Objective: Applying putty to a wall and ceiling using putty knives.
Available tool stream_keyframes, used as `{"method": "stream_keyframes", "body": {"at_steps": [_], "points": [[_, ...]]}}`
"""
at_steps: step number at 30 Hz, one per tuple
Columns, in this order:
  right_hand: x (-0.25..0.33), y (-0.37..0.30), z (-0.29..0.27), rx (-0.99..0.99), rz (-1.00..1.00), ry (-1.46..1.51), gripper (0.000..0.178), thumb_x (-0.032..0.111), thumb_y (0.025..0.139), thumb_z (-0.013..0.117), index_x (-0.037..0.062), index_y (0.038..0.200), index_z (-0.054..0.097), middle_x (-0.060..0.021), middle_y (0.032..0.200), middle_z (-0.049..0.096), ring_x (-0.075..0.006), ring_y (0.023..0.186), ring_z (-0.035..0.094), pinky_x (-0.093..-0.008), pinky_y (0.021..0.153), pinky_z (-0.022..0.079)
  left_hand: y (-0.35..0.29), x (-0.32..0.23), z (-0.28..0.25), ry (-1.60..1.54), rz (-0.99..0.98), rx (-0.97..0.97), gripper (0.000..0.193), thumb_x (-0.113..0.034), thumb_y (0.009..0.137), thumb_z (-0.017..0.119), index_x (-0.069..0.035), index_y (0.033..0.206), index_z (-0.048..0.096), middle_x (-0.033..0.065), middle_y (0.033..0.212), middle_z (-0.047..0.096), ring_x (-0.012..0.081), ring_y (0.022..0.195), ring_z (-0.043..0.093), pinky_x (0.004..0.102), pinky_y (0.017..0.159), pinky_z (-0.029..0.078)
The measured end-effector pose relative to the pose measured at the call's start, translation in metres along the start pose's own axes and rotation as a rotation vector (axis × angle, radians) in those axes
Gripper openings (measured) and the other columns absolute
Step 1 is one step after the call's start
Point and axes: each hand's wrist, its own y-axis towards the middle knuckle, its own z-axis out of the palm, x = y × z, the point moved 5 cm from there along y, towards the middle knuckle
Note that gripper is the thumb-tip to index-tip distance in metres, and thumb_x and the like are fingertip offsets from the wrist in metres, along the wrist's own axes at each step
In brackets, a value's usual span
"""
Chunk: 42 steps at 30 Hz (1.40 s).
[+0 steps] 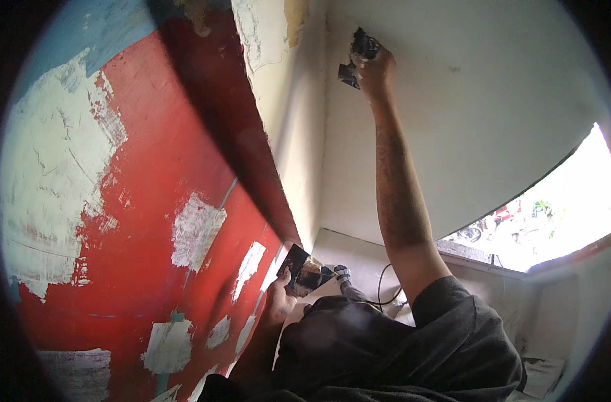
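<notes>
Head view: the right hand (378,67), raised, has its fingers curled around a dark flat tool (349,76) at the upper pale surface (453,100), near the corner; their exact grip is too small to tell. Low beside the red wall (158,154), the left hand (280,298) pinches a dark plate (298,260) by its edge, thumb on the face, the other fingers hidden. Pale stuff smears the plate.

Working well here probably means a shallow blade angle, even pressure, and light strokes near the corner, with the plate level and within easy reach.

Pale patches (191,231) dot the red wall, and a dark shadow slants across it. A grey fitting (343,275) sits just beside the plate, with a black cable (380,288) near it; either could snag a lowered arm. Glare from the opening (563,208) may hide unevenness.
</notes>
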Motion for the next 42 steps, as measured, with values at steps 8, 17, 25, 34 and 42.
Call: {"method": "stream_keyframes", "body": {"at_steps": [8,17,25,34,42], "points": [[0.051,0.007,0.019,-0.073,-0.171,0.051,0.034,0.004,0.07,0.06,-0.0031,0.103,0.057,-0.0232,0.099,0.061,-0.0366,0.095,0.059,-0.0388,0.082,0.045,0.006,0.001,0.003,-0.004,0.044,-0.055,0.034,-0.006,0.085,0.051,-0.003,0.118,0.047,0.0102,0.111,0.055,0.0261,0.103,0.055,0.0437,0.09,0.046],[0.085,0.025,0.021,-0.136,-0.209,-0.074,0.027,-0.001,0.069,0.055,-0.0053,0.094,0.049,-0.0265,0.092,0.054,-0.0461,0.088,0.053,-0.0494,0.077,0.044,0.018,0.001,-0.006,-0.073,-0.01,-0.05,0.036,-0.007,0.083,0.054,-0.004,0.118,0.048,0.0092,0.111,0.055,0.0252,0.103,0.055,0.046,0.089,0.047],[0.093,0.02,0.037,-0.182,-0.279,-0.195,0.035,0.002,0.068,0.058,-0.006,0.1,0.046,-0.027,0.096,0.055,-0.0457,0.089,0.054,-0.0487,0.078,0.046,0.013,-0.005,-0.023,-0.106,0.034,-0.075,0.036,-0.005,0.083,0.055,-0.007,0.118,0.049,0.0083,0.112,0.056,0.0247,0.104,0.055,0.0424,0.09,0.047],[0.093,0.022,0.036,-0.017,-0.277,-0.071,0.032,0.008,0.066,0.062,-0.0034,0.095,0.059,-0.0239,0.095,0.061,-0.0401,0.09,0.059,-0.0434,0.08,0.047,0.019,-0.006,-0.043,-0.079,-0.029,-0.087,0.036,-0.006,0.083,0.054,-0.008,0.119,0.049,0.0064,0.112,0.055,0.0233,0.102,0.055,0.041,0.089,0.046],[0.1,0.012,0.029,0.095,-0.191,-0.068,0.025,0.008,0.068,0.062,-0.0044,0.09,0.062,-0.023,0.09,0.063,-0.0362,0.086,0.061,-0.0395,0.076,0.048,0.028,-0.004,-0.042,-0.102,-0.06,0.017,0.038,-0.006,0.081,0.054,-0.006,0.119,0.048,0.0063,0.112,0.055,0.0241,0.103,0.055,0.0438,0.088,0.047]]}}
